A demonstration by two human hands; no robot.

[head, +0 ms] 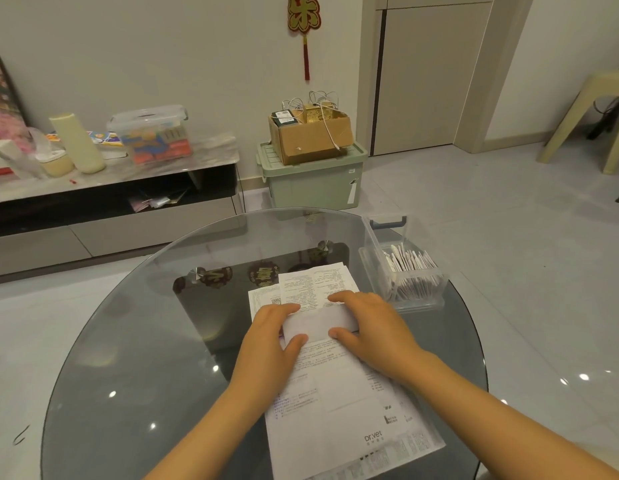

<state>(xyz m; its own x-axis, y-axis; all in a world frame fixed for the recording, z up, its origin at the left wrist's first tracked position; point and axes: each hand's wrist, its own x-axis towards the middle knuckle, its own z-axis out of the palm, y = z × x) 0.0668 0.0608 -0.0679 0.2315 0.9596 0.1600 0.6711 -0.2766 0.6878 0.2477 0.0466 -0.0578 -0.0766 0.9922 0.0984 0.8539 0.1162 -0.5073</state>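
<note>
A small folded white paper point(318, 322) lies on a stack of printed sheets point(339, 403) on the round glass table point(134, 358). My left hand point(271, 336) pinches the folded paper's left end between fingers above and thumb below. My right hand point(370, 323) pinches its right end the same way. A smaller printed sheet point(318, 280) sticks out beyond the fold, toward the table's far side.
A clear plastic box point(405, 271) with several white sachets stands at the table's right edge, its lid upright. Beyond the table are a green storage bin point(311, 181) with a cardboard box on it, a low cluttered cabinet point(110, 188) at left and a plastic chair point(592, 112) at right.
</note>
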